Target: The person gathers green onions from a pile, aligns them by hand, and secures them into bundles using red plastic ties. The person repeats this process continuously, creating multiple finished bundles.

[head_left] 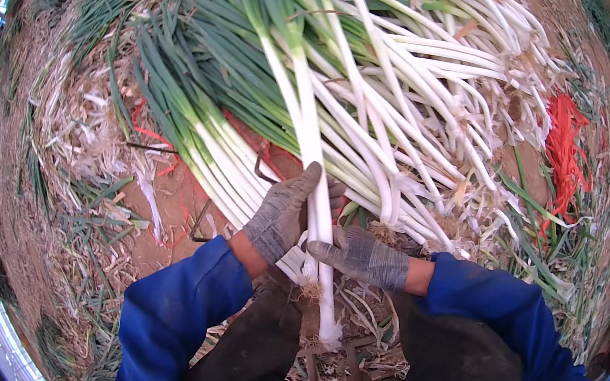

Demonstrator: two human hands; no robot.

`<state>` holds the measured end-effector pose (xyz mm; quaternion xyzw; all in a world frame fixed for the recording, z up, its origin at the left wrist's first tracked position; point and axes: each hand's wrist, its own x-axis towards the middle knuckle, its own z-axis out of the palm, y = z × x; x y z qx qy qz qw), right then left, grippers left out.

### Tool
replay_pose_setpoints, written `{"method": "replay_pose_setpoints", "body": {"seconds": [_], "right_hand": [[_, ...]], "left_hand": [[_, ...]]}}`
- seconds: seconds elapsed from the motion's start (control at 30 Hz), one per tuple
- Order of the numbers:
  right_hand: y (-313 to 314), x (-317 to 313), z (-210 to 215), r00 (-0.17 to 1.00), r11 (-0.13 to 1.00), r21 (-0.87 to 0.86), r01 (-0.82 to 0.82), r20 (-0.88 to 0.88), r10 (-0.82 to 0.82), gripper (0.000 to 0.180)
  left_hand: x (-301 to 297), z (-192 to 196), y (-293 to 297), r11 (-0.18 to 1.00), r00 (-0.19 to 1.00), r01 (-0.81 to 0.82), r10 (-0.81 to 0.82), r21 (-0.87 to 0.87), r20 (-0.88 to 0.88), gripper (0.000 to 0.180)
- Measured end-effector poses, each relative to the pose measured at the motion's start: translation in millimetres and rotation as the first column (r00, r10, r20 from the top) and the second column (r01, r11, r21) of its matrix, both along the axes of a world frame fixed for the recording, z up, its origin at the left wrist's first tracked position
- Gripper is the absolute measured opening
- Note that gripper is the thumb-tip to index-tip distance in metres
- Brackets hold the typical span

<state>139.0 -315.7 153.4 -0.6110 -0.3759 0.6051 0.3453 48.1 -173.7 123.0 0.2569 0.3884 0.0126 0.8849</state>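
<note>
Two long green onions lie across my hands, their white root ends toward me and green leaves pointing away. My gloved left hand is wrapped round their white shanks. Just below, my gloved right hand closes on the same stalks from the right, its thumb side across the front; its other fingers are partly hidden. Beside my left hand, a row of green onions rests next to thin bent metal rods.
A big heap of green onions spreads beyond my hands, roots to the right. Red plastic strips lie at the right. Peeled skins and leaf scraps cover the soil at the left. Near my knees is a metal frame.
</note>
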Motion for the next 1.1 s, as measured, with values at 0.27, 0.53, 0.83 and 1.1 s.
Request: {"method": "replay_pose_setpoints", "body": {"seconds": [0.27,0.53,0.83,1.1], "right_hand": [[9,51,-12,0.951,0.953,-0.031,0.302,0.081,-0.299,0.049],[15,93,-24,0.772,0.943,0.3,0.145,0.562,-0.298,0.04],[53,105,-66,0.294,0.929,-0.364,-0.063,0.883,0.365,0.06],[59,121,-71,0.378,0.999,-0.027,0.033,0.926,0.013,0.048]], "left_hand": [[10,-2,-31,0.986,0.995,-0.096,0.098,0.134,-0.005,0.031],[-3,-6,-52,0.931,0.989,0.085,-0.036,-0.355,0.141,0.046],[21,49,-46,0.93,0.997,-0.014,0.039,0.367,-0.063,0.03],[4,-26,-38,0.957,0.944,-0.266,0.282,0.112,-0.169,0.023]]}}
